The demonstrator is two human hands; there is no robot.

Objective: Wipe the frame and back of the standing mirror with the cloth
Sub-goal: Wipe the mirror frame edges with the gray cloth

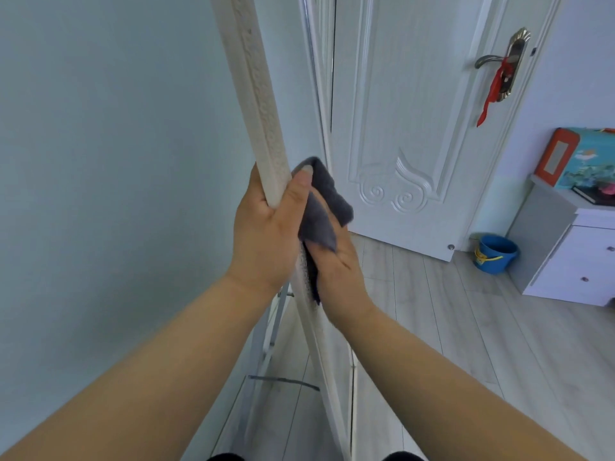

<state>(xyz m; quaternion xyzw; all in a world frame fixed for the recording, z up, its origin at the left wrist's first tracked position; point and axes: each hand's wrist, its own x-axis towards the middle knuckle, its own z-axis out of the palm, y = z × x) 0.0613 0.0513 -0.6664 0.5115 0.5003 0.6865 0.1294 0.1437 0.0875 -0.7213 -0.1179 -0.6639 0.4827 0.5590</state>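
Note:
The standing mirror's white ornate frame (259, 94) runs edge-on from the top of the view down toward the floor. My left hand (269, 227) grips the frame's edge at mid height, thumb on the near face. My right hand (336, 261) holds a dark grey cloth (321, 207) and presses it against the frame just right of my left thumb. The cloth folds over my right palm and hangs down along the frame. The mirror's metal stand leg (266, 344) shows behind, lower down. The mirror's glass side is hidden from this angle.
A plain wall fills the left. A white panelled door (416, 128) with a metal handle and red tassel stands behind the mirror. A blue bucket (496, 254) sits on the wooden floor by a white cabinet (572, 261) holding a colourful box.

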